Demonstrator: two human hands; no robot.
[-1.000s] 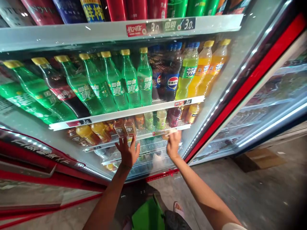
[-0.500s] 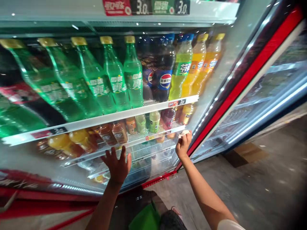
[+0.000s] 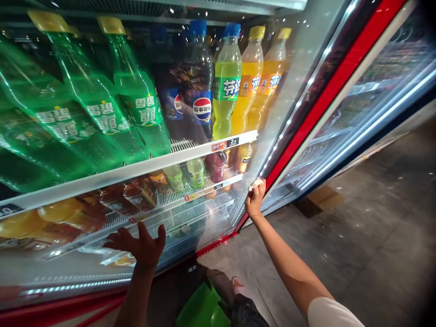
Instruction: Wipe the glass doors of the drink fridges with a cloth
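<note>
Glossy plastic bottles (image 3: pixel 138 97); smooth glass door (image 3: pixel 289 104); matt concrete floor (image 3: pixel 344 259).

A wire cooler shelf (image 3: pixel 179 145) holds Pepsi bottles (image 3: pixel 200 109).

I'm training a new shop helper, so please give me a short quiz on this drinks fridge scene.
1. What colour is the drink in the bottle just right of the Pepsi bottle? A red, B lime green, C clear.
2. True or false: in this view, the left hand is higher than the right hand.
3. Which hand has the white scrap at its fingers?

Key: 1 B; 2 false; 3 right.
</note>
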